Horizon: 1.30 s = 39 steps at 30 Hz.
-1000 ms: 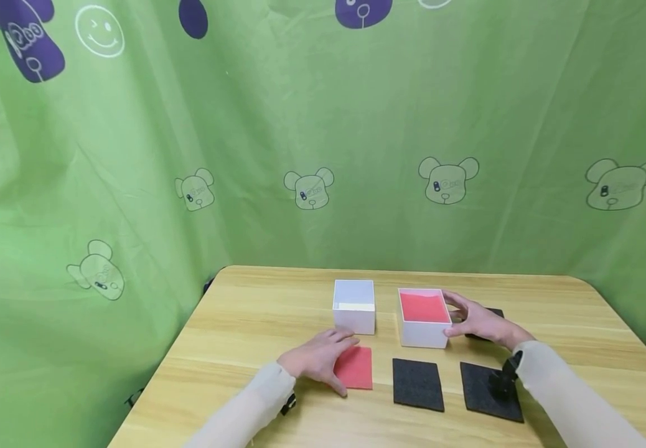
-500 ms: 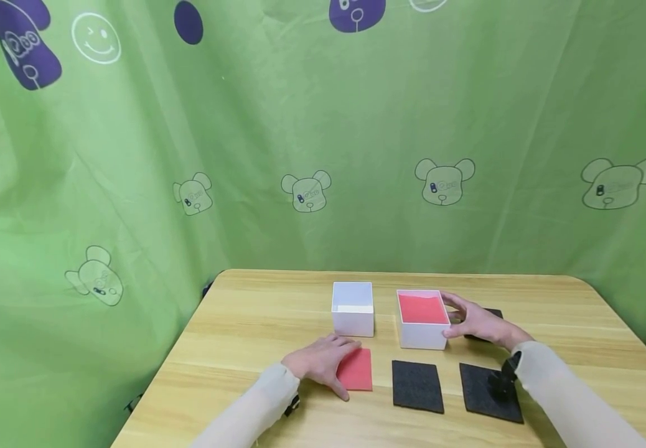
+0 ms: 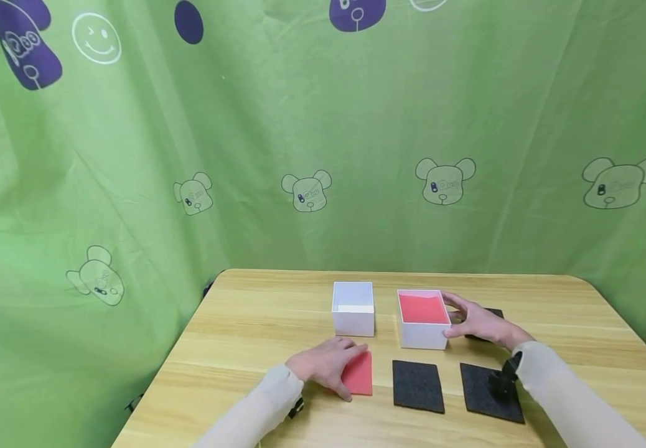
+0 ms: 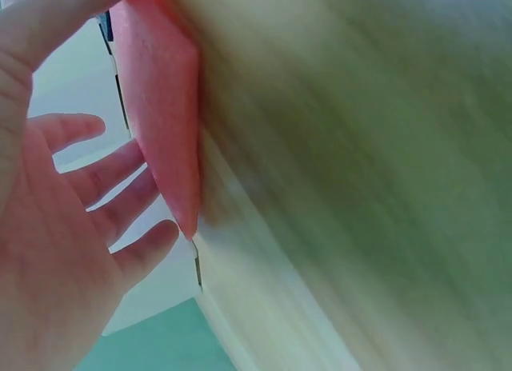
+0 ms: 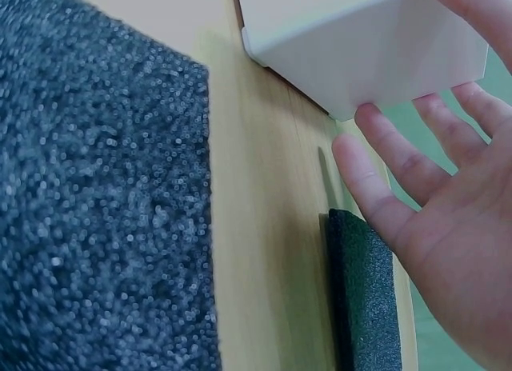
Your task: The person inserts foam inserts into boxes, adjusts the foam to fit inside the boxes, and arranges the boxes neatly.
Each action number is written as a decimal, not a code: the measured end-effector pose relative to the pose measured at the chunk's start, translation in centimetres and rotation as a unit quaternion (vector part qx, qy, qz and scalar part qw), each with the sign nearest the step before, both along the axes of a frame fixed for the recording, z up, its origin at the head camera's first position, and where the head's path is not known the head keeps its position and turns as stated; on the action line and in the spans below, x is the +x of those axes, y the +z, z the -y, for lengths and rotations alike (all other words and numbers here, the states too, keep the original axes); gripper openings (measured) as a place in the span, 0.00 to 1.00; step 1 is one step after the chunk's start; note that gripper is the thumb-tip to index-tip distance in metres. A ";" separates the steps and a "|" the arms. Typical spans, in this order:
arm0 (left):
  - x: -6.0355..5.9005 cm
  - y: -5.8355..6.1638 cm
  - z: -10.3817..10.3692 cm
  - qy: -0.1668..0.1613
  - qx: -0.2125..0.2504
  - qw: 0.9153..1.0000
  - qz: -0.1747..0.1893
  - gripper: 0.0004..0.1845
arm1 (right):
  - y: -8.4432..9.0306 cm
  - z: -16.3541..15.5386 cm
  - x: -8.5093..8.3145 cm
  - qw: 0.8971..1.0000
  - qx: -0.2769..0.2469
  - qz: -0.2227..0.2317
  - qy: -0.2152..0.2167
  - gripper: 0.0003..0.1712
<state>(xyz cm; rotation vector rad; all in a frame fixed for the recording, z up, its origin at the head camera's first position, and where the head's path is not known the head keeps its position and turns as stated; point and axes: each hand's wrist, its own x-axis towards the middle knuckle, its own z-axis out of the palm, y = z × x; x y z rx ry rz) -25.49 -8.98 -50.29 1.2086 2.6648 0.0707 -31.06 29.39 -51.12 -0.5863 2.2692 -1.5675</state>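
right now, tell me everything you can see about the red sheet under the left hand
The red sheet is a thin, square, foam-like pad in a coral red. It sits near the front of the wooden table, left of two black pads. The left hand covers its left part, thumb on its edge. The left wrist view shows one side raised off the wood.

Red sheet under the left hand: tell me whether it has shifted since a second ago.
Yes. The red sheet has lifted at its left edge and slid slightly away from the white box.
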 end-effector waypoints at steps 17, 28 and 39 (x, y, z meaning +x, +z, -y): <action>0.5 3.0 -1.1 -0.005 0.073 0.997 -0.015 0.57 | 0.4 0.2 0.0 1.000 -0.009 0.004 0.004 0.57; 0.5 5.4 -3.3 -0.035 0.112 0.993 -0.024 0.54 | 0.4 0.2 0.0 1.000 -0.002 0.005 0.001 0.57; -0.5 6.9 -5.9 -0.036 0.128 0.991 -0.028 0.54 | 0.0 0.0 -0.2 1.000 -0.012 0.004 0.010 0.56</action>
